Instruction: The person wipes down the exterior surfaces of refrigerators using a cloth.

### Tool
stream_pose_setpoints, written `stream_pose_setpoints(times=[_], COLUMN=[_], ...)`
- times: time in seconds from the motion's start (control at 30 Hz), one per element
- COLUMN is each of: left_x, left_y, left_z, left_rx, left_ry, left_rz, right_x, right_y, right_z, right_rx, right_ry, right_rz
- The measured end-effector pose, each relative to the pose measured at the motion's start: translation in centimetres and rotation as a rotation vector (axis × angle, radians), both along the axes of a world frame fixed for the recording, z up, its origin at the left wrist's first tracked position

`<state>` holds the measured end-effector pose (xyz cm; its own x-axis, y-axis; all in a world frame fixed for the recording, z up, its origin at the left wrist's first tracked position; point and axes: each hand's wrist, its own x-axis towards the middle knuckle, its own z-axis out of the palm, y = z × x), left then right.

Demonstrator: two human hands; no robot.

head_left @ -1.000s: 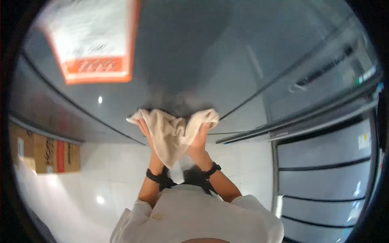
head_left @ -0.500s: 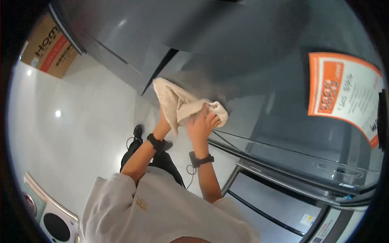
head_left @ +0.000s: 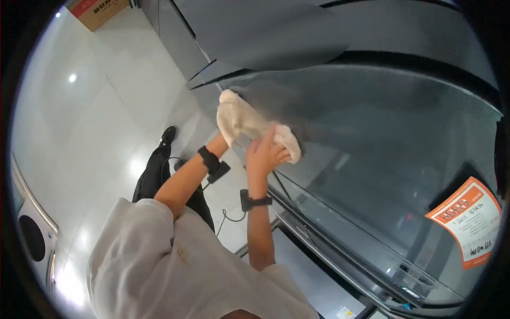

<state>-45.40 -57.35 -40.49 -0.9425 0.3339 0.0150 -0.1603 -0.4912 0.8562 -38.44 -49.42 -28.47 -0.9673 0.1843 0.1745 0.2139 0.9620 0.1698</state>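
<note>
A cream cloth [head_left: 241,118] is bunched against a dark, glossy appliance panel [head_left: 340,122]. My right hand [head_left: 264,153] grips the cloth's right end, its fingers bent over the folded edge and pressing toward the panel. At the left end, my left hand [head_left: 222,142] reaches in under the cloth, which covers its fingers; only the wrist and heel of the hand show. Both wrists wear black straps, each with a small box. Part of the panel right around the cloth looks hazy.
An orange-and-white price sheet [head_left: 467,223] is on the panel's right side. Below runs a metal-edged ledge [head_left: 329,260]. A thin cable [head_left: 226,217] hangs by my legs. A cardboard box [head_left: 101,13] stands far left on the pale shiny floor [head_left: 101,111]. Another appliance [head_left: 34,234] is at lower left.
My view has shifted, so the price sheet now appears lower and the cardboard box higher. Both hands stay at the cloth, whose left end has bunched up more closely.
</note>
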Motion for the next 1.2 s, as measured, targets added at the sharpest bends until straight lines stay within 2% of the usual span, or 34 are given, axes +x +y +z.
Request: stream_pose_setpoints(times=[0.03, 0.13, 0.23, 0.3, 0.37, 0.43, 0.47, 0.53, 0.57, 0.63, 0.67, 0.73, 0.77, 0.8, 0.87, 0.93, 0.97, 1.0, 1.07, 1.13, 1.2], left_x=[-0.1, 0.2, 3.1, 3.4, 2.3, 0.9, 0.3, -0.1, -0.3, -0.3, 0.2, 2.5, 2.6, 2.6, 1.7, 1.7, 1.7, 2.9, 3.7, 2.9, 2.5], left_y=[-0.4, -1.3, -1.3, -0.6, 1.1, 3.1, 4.1, 3.8, 3.7, 2.8, 2.8, 2.3, 2.2, 2.1, -0.8, -2.9, -3.5, -3.2, -1.3, 0.0, 0.8], left_z=[-0.1, 1.0, 8.7, 14.7, 19.3, 21.7, 22.6, 23.8, 23.9, 20.1, 18.3, 14.1, 14.5, 14.8, 19.0, 23.5, 26.0, 29.4, 33.1, 32.7, 27.9], left_rx=[-0.016, -0.053, -0.070, -0.093, -0.165, -0.319, -0.405, -0.536, -0.618, -0.867, -0.907, -0.662, -0.517, -0.372, -0.385, -0.445, -0.473, -0.407, -0.468, -0.643, -0.842], left_ry=[0.002, 0.020, 0.141, 0.255, 0.409, 0.612, 0.706, 0.721, 0.767, 0.999, 1.012, 0.814, 0.742, 0.667, 0.810, 1.002, 1.099, 1.041, 1.233, 1.301, 1.335], left_rz=[0.020, 0.010, -0.033, 0.002, 0.140, 0.354, 0.474, 0.404, 0.361, 0.288, 0.282, 0.236, 0.185, 0.139, 0.033, 0.142, 0.213, 0.231, 0.355, 0.352, 0.277], right_x=[0.4, 1.4, 4.6, 5.2, 8.2, 4.8, 4.4, 2.9, 2.7, 2.4, 3.3, 5.8, 6.3, 6.3, 7.7, 7.3, 7.1, 8.0, 8.2, 7.9, 8.6], right_y=[0.5, 3.9, 6.2, 6.6, 11.4, 10.7, 11.1, 8.9, 8.5, 7.8, 7.9, 8.1, 8.5, 9.7, 9.0, 7.8, 5.7, 6.0, 7.8, 8.3, 8.0], right_z=[-0.5, -3.6, 0.4, 6.7, 8.0, 16.1, 16.8, 17.7, 15.9, 12.3, 9.2, 3.3, 2.5, 3.6, 6.3, 12.5, 18.2, 21.7, 25.7, 25.8, 21.0], right_rx=[0.011, 0.062, -0.072, -0.012, 0.043, -0.113, -0.279, -0.575, -0.422, -0.114, -0.095, -0.112, -0.130, -0.130, -0.127, -0.120, -0.236, -0.157, -0.075, -0.096, -0.208], right_ry=[-0.066, -0.043, -0.276, -0.382, 0.392, 0.789, 0.897, 1.061, 0.912, 0.658, 0.599, 0.564, 0.590, 0.610, 0.632, 0.860, 0.988, 1.084, 1.130, 1.131, 1.126], right_rz=[0.008, 0.191, -0.005, -0.265, -0.038, -0.049, -0.027, -0.036, 0.000, 0.120, 0.117, 0.049, -0.005, -0.047, -0.133, -0.169, -0.098, -0.006, -0.053, -0.092, -0.100])
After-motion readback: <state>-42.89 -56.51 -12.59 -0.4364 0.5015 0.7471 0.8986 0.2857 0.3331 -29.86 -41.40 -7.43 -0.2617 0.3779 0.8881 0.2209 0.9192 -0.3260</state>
